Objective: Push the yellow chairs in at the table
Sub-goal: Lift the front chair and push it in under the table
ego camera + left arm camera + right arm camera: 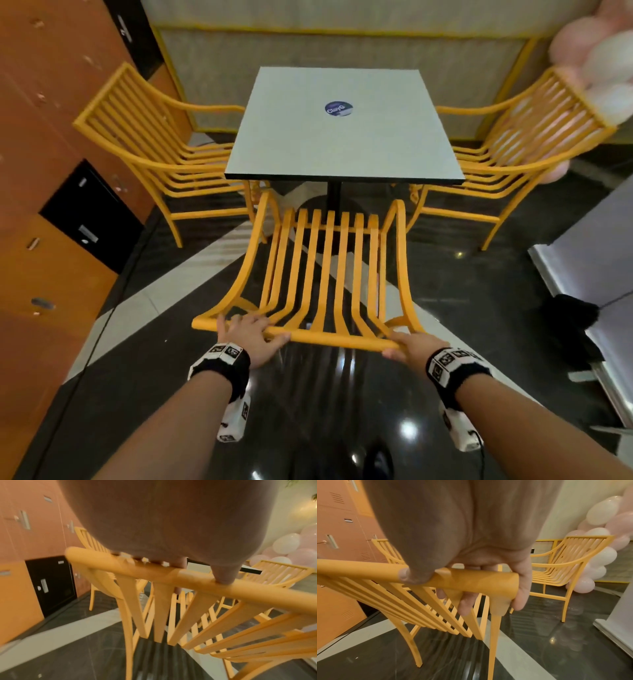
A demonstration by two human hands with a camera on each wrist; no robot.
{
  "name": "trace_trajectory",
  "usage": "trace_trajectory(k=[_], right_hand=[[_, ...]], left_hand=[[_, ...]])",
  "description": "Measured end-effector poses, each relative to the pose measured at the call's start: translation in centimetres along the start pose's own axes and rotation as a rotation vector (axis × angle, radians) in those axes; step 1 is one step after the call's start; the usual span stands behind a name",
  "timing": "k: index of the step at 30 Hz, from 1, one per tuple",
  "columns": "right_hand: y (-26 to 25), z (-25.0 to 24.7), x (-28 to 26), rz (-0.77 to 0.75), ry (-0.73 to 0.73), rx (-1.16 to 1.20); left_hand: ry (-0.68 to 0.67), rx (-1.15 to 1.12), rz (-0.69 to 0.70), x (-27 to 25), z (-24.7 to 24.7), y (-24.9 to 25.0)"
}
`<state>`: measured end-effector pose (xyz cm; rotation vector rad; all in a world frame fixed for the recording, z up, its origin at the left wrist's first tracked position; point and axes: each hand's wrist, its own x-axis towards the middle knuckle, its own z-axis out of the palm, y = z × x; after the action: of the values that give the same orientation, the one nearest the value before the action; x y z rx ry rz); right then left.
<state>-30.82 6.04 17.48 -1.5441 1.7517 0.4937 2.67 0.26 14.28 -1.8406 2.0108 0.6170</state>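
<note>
A yellow slatted chair (325, 274) faces the square grey table (342, 137), its seat front reaching just under the near table edge. My left hand (248, 334) grips the left part of the chair's top rail (329, 339), fingers over the far side, thumb on the rail. My right hand (416, 347) grips the rail's right end; in the right wrist view its fingers (467, 604) curl round the rail end (481, 582). The left wrist view shows my thumb (223, 574) pressed on the rail (188, 581). Two more yellow chairs stand at the table's left (154, 137) and right (513, 144) sides.
Orange and black lockers (51, 205) line the left wall. Pink and white balloons (596, 68) hang behind the right chair. A white unit (589, 260) stands at the right. The floor is glossy dark stone with pale stripes.
</note>
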Motion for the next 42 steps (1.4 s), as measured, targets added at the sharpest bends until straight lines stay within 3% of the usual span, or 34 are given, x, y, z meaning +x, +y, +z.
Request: trace_trajectory(k=[6, 13, 19, 28, 42], right_hand=[[-0.4, -3.4, 2.8, 0.003, 0.051, 0.031], [0.0, -6.4, 6.0, 0.02, 0.214, -0.059], [1.7, -7.1, 8.1, -0.094, 0.238, -0.113], [4.0, -9.2, 9.9, -0.137, 0.229, -0.294], [8.7, -16.5, 15.8, -0.057, 0.287, -0.234]], left_hand=[[0.134, -0.035, 0.057, 2.9, -3.2, -0.7], [0.231, -0.063, 0.124, 7.4, -5.8, -0.3], [0.28, 0.012, 0.02, 9.0, -6.5, -1.5], [0.196, 0.097, -0.05, 9.3, -7.6, 0.7], [0.131, -0.07, -0.122, 14.5, -10.9, 7.5]])
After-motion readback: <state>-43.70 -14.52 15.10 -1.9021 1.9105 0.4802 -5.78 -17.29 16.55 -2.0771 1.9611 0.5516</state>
